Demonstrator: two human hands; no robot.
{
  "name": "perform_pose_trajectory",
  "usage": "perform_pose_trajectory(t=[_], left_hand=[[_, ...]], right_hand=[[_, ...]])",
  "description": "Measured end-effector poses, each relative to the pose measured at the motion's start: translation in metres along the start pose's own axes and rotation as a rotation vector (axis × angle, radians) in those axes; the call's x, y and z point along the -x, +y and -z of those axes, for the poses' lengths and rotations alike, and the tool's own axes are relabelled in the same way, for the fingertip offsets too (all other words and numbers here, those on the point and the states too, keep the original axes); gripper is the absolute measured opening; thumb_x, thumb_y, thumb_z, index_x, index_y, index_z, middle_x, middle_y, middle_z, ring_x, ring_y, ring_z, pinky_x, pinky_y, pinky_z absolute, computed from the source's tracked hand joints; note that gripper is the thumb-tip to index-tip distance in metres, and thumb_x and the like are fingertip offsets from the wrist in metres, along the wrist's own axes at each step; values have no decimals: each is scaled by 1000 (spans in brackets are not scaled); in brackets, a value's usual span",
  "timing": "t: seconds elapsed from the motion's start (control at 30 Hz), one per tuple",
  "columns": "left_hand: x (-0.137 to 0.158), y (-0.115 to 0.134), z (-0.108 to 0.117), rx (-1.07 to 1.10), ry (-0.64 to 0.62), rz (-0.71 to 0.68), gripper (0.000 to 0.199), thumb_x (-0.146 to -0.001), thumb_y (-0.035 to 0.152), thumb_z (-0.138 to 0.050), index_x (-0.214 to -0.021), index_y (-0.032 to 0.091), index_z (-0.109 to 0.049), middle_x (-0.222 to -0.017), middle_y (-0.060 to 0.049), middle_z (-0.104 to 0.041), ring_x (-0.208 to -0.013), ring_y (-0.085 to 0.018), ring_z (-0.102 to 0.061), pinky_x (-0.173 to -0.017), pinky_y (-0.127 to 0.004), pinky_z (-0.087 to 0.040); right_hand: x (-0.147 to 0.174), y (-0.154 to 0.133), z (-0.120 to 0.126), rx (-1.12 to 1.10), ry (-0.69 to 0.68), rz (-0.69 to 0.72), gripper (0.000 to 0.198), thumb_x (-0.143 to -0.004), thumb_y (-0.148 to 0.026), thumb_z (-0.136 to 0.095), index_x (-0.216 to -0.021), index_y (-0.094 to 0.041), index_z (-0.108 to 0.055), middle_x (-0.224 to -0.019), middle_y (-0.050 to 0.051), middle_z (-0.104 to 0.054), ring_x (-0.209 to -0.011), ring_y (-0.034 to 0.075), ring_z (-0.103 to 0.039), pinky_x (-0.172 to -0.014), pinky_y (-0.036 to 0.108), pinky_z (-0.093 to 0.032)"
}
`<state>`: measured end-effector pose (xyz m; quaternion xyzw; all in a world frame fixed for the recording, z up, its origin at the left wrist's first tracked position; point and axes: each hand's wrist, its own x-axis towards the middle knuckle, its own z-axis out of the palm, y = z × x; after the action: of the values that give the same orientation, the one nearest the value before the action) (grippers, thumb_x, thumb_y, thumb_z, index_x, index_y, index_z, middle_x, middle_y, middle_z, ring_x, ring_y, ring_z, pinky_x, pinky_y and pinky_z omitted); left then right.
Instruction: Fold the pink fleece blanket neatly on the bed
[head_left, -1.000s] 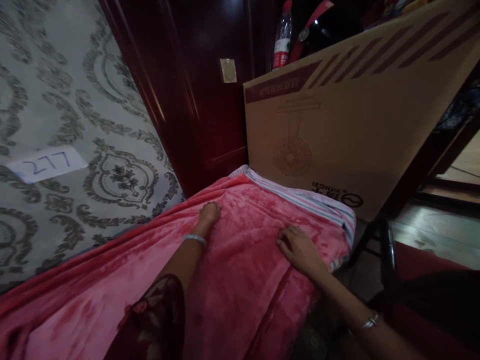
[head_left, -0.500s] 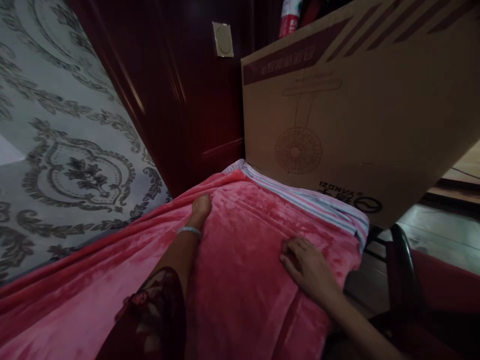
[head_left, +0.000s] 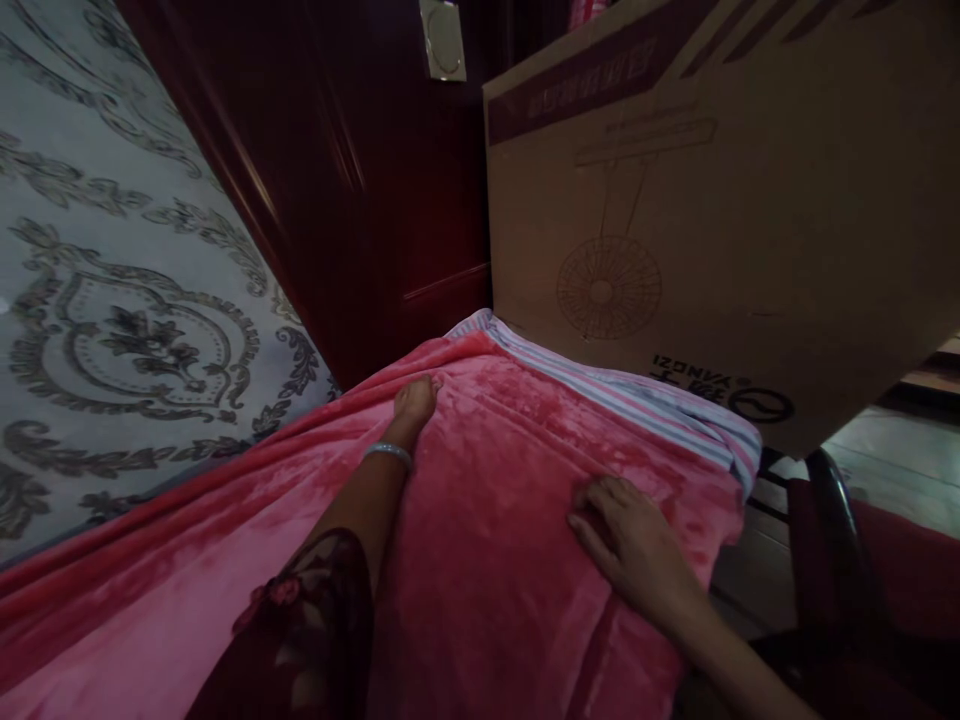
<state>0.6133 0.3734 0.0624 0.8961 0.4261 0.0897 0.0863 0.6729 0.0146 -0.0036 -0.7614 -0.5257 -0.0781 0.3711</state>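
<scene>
A plush pink-red blanket (head_left: 495, 500) covers the surface before me, with folds running along its left side. My left hand (head_left: 416, 400), a bracelet at its wrist, is closed on the blanket near its far end; its fingertips are partly hidden. Lower and to the right, my right hand (head_left: 630, 540) rests on the blanket with bent fingers and the thumb held apart from them. Beyond both hands, a striped cloth (head_left: 622, 395) shows along the blanket's far edge.
A large cardboard box (head_left: 750, 220) with a fan drawing stands just past the far edge. Dark red wood panelling (head_left: 375, 180) and patterned wallpaper (head_left: 150, 340) bound the left. A dark chair arm (head_left: 840, 510) and red seat are at the right.
The view has tilted down and shifted slightly. My left hand has turned a little, showing more of its closed fingers. The right hand stays at nearly the same spot on the blanket.
</scene>
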Motion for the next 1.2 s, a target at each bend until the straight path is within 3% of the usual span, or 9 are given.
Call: perform_pose_trajectory(t=[0.13,0.27,0.43,0.6,0.77,0.93,1.07,1.2], left_hand=[[-4,-15,26,9,-120,-63,46,-100,46,-39,-107,14,-71,-120,-14,-72,-108,-25,-67,-90,-30,-48],[19,-51,46,-9,-186,-51,40,-96,47,-48,-99,16,-73,-107,-8,-75,-94,-22,-69,-81,-26,-49],[64,-85,34,-102,-102,19,32,-95,41,-52,-105,15,-68,-112,-14,-72,-102,-26,-67,-84,-31,-48],[76,-85,21,-109,-25,37,35,-100,37,-43,-122,16,-60,-123,-19,-68,-117,-29,-62,-96,-37,-44],[80,-94,44,-57,-81,11,39,-99,41,-41,-115,15,-66,-123,-14,-70,-111,-25,-64,-94,-32,-46],[117,-128,71,-83,-133,63,41,-98,43,-41,-97,15,-72,-109,-13,-75,-96,-24,-68,-86,-30,-49],[151,-146,66,-151,-71,156,39,-99,40,-41,-100,14,-70,-112,-17,-73,-102,-27,-68,-87,-34,-49],[161,-147,53,-179,5,185,39,-101,37,-36,-113,14,-65,-118,-21,-70,-112,-30,-65,-93,-39,-47]], right_hand=[[0,2,-1,22,13,12,14,-94,-33,-51,-89,-23,-60,-91,8,-64,-88,25,-60,-81,40,-49],[1,5,-2,11,20,25,16,-94,-35,-51,-90,-24,-61,-93,8,-65,-88,25,-60,-81,41,-49],[1,7,-3,-11,25,41,17,-94,-37,-51,-89,-24,-61,-90,8,-65,-86,26,-61,-80,41,-48],[0,6,-2,-18,31,35,19,-94,-38,-50,-87,-24,-60,-87,7,-65,-82,25,-61,-78,40,-48],[0,6,-2,-13,21,41,21,-94,-38,-49,-85,-23,-60,-88,8,-65,-83,25,-61,-78,39,-48],[1,10,-4,-5,32,72,22,-95,-39,-49,-86,-22,-60,-90,8,-67,-86,25,-62,-81,39,-48],[2,15,-7,18,44,91,23,-94,-41,-49,-88,-22,-61,-90,8,-68,-86,25,-63,-81,39,-49],[2,17,-8,28,50,90,24,-94,-42,-49,-87,-22,-61,-90,8,-68,-86,25,-64,-80,39,-49]])
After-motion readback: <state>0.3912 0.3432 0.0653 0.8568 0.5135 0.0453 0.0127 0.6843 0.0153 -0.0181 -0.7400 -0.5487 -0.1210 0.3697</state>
